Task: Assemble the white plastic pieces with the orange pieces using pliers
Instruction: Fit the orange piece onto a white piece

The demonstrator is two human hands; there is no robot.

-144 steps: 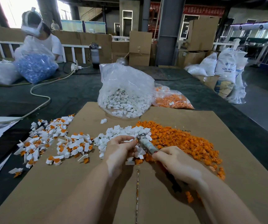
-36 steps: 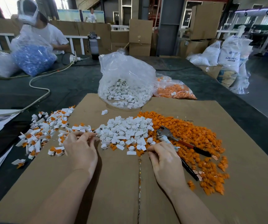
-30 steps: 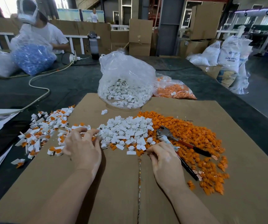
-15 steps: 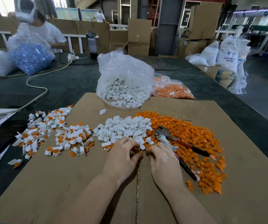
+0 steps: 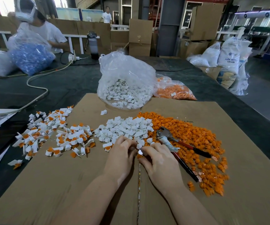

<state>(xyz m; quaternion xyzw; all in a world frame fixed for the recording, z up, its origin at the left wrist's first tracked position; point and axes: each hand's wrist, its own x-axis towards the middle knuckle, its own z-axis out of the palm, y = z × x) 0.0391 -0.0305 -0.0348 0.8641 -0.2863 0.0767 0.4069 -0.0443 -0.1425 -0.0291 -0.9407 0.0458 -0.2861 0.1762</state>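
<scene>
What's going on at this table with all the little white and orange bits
A person is fitting small plastic parts together by hand on a cardboard sheet. The left hand and right hand meet over a small white piece, pinching it between the fingertips. The pliers lie unused beside the right hand, on the orange pile. Loose white pieces sit just ahead, and finished white-and-orange parts are spread to the left.

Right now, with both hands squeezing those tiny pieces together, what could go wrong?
The small white piece pinched between the left hand and right hand might slip and vanish into the loose white pile. The pliers lie beside the right wrist, so a nudge could scatter orange pieces.
</scene>
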